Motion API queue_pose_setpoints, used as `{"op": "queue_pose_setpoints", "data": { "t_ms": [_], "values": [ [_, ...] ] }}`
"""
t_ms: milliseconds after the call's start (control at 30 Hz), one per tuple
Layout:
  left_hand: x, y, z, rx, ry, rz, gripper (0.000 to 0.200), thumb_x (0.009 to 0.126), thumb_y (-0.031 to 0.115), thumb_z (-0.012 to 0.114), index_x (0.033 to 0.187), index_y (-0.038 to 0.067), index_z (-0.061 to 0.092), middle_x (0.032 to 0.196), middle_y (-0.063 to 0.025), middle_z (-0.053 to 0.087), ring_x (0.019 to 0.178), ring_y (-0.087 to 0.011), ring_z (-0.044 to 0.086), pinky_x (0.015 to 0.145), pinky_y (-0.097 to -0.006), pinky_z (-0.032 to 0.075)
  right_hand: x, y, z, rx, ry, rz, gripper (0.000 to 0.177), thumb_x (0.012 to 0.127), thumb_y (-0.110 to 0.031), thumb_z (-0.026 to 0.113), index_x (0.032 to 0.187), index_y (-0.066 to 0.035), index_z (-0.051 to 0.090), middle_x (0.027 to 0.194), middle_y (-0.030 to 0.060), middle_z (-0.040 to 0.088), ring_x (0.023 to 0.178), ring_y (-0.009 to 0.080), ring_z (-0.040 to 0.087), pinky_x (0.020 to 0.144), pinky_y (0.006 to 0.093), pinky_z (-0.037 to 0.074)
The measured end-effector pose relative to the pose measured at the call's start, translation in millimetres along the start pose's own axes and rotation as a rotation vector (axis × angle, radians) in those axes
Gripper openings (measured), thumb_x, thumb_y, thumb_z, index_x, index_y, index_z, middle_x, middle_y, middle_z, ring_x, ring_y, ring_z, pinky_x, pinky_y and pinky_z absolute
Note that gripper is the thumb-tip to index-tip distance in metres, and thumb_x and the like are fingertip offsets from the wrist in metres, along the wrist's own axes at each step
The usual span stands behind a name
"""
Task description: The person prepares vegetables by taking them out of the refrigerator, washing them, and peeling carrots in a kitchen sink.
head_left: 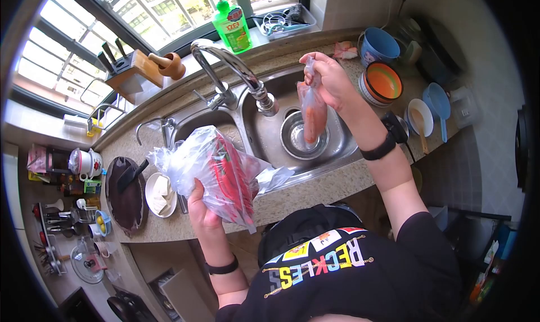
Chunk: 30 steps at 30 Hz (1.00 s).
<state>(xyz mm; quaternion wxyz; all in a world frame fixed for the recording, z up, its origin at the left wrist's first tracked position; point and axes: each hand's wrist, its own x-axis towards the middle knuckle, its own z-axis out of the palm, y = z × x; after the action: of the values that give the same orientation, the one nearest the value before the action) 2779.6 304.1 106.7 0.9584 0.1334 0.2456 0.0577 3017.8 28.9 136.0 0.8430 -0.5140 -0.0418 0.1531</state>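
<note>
My left hand is closed on a clear plastic bag of long red chili peppers, held over the counter's front edge. Over the right sink basin, my right hand grips the gathered top of a small plastic bag. Long orange pieces that look like carrots show through it, and the bag hangs down. Under it, a metal bowl sits in the sink. The chrome faucet stands between the two basins.
Left of the sink are a white plate with pale white pieces and a dark round board with a cleaver on it. A green soap bottle stands on the sill. Bowls and a blue strainer are at right.
</note>
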Motion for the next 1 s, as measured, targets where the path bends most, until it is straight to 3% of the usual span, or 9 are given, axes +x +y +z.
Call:
{"op": "queue_pose_setpoints", "data": {
  "t_ms": [67,167,300,333,467,500,767,1000],
  "values": [
    [-4,1,0,0.028,-0.009,0.025,0.043,0.09,0.02,0.049,0.127,0.001,0.038,0.124,-0.0181,0.049,0.112,-0.033,0.05,0.096,-0.0518,0.038,27,19,-3,0.087,0.063,-0.008,0.02,0.081,0.003,0.037,0.092,-0.002,0.053,0.069,0.0059,0.047,0.062,0.015,0.047,0.063,0.0303,0.043],
    [-12,4,2,-0.003,-0.034,0.007,0.043,0.09,0.02,0.048,0.127,0.001,0.037,0.124,-0.0183,0.049,0.112,-0.033,0.05,0.096,-0.0516,0.039,59,48,-2,0.185,0.115,-0.025,0.02,0.08,0.004,0.037,0.091,-0.003,0.052,0.07,0.0064,0.048,0.063,0.0166,0.048,0.065,0.0327,0.044],
    [-10,12,-10,0.003,0.02,0.054,0.042,0.09,0.017,0.048,0.127,0.0,0.038,0.123,-0.0187,0.049,0.111,-0.0336,0.05,0.094,-0.0509,0.041,94,111,-13,0.288,-0.008,0.091,0.017,0.079,0.004,0.038,0.087,-0.005,0.05,0.072,0.0085,0.049,0.066,0.0199,0.05,0.068,0.0341,0.045],
    [-12,13,-10,0.003,0.031,0.056,0.043,0.09,0.019,0.047,0.128,0.0,0.037,0.123,-0.019,0.049,0.111,-0.0334,0.05,0.094,-0.0512,0.04,98,123,-12,0.311,-0.007,0.139,0.018,0.076,0.005,0.038,0.087,-0.003,0.05,0.068,0.0096,0.05,0.065,0.0236,0.052,0.068,0.0378,0.046],
    [-13,14,-18,-0.001,0.062,0.076,0.042,0.091,0.021,0.046,0.127,0.0,0.037,0.122,-0.0192,0.05,0.11,-0.0336,0.051,0.095,-0.0513,0.04,112,175,-19,0.418,0.043,0.198,0.016,0.078,0.008,0.038,0.085,-0.003,0.048,0.073,0.0085,0.049,0.066,0.0214,0.052,0.064,0.0338,0.048],
    [-13,15,-20,0.0,0.072,0.081,0.042,0.091,0.021,0.046,0.127,0.0,0.038,0.122,-0.0192,0.05,0.11,-0.0338,0.051,0.095,-0.0512,0.04,110,180,-19,0.291,0.03,0.23,0.014,0.079,0.007,0.039,0.085,-0.003,0.048,0.073,0.0086,0.049,0.066,0.0206,0.052,0.064,0.0345,0.049],
    [-10,10,-16,-0.021,0.074,0.049,0.041,0.091,0.018,0.046,0.128,0.001,0.037,0.123,-0.0186,0.049,0.111,-0.0334,0.05,0.095,-0.0509,0.04,119,168,-19,0.43,-0.004,0.254,0.014,0.076,0.006,0.041,0.086,-0.002,0.048,0.075,0.011,0.051,0.074,0.024,0.054,0.076,0.0396,0.048],
    [-13,8,-11,-0.034,0.062,0.031,0.043,0.091,0.017,0.046,0.129,0.0,0.035,0.125,-0.0183,0.047,0.113,-0.0327,0.049,0.097,-0.0497,0.039,150,179,-4,0.424,-0.058,0.281,0.012,0.076,0.007,0.043,0.082,-0.001,0.049,0.079,0.0126,0.053,0.073,0.0241,0.053,0.07,0.0377,0.048]
  ]
}}
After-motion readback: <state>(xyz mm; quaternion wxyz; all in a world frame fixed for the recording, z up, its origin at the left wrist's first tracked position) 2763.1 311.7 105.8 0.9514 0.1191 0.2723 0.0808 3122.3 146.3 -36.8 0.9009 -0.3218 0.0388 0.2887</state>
